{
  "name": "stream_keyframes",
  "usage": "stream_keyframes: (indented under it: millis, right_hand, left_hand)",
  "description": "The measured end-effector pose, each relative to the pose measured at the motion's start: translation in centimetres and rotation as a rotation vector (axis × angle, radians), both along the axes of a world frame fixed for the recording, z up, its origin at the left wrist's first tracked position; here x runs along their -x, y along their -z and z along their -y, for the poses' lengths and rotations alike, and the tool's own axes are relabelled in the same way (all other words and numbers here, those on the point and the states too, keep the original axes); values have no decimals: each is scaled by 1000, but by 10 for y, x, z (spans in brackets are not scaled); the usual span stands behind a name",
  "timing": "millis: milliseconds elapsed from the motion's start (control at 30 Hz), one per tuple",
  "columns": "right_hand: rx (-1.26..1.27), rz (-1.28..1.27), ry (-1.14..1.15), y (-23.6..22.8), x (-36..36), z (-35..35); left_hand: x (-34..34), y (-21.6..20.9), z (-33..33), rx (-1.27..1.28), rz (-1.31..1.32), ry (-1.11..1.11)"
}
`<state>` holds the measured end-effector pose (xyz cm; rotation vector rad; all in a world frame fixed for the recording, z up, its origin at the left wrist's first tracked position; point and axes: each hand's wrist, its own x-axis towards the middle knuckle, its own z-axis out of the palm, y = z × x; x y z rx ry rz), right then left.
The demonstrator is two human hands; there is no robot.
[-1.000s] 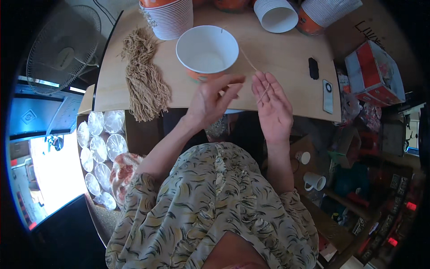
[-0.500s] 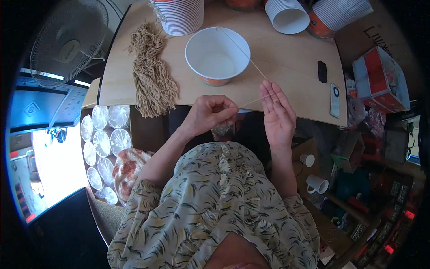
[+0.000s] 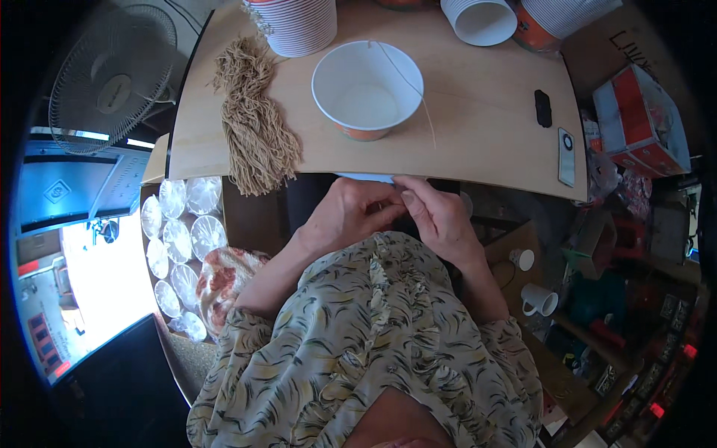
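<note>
Both my hands are close together just below the table's near edge, in front of my patterned top. My left hand (image 3: 349, 213) has its fingers curled in a pinch, and my right hand (image 3: 442, 222) is closed with its fingertips almost touching the left one. What lies between the fingers is hidden. Beyond them on the table stands a paper bucket (image 3: 336, 69), white inside and orange outside. A thin beige string (image 3: 407, 78) drapes over its right rim, one end on the wood. To the left lies a thick bundle of beige strings (image 3: 258, 127).
Stacked paper buckets (image 3: 302, 30) stand at the back left; more buckets (image 3: 478, 21) lie on their sides at the back right. A black object (image 3: 542, 109) and a phone-like slab (image 3: 566, 157) sit at the table's right. Left are a fan (image 3: 112, 89) and a box of wrapped cups (image 3: 178, 240).
My right hand has come down and left from the table edge and closed beside the left hand. The string stretched between hand and bucket now hangs loose over the rim.
</note>
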<state>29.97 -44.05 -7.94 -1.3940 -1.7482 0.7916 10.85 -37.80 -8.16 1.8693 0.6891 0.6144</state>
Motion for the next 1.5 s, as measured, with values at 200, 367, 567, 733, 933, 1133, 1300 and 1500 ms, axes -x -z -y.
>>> stream_keyframes:
  millis: [200, 367, 567, 733, 933, 1133, 1300, 1500]
  right_hand:
    - [99, -95, -31, -6, -3, 1]
    - [174, -140, -77, -8, -8, 3]
    - [85, -265, 64, -1, -17, 4]
    - [-162, -271, 321, 1, -2, -15]
    - [-304, -196, 361, 0, 21, -32]
    - [-351, -237, 349, 3, 32, -43]
    - [-312, -220, 377, 9, 35, -49]
    - [-270, -233, 391, 17, 33, -51]
  left_hand:
    - [10, -9, -6, 155, -59, -61]
    - [17, -5, -11, 126, -41, 33]
    - [31, -11, -40, -265, -70, -72]
    - [17, -23, -70, -798, -230, -396]
    - [16, -1, -88, -649, -185, -258]
    - [6, -20, -72, -381, -69, -316]
    - [5, -22, -68, -380, -67, -324]
    - [5, -19, -67, -376, -106, -310]
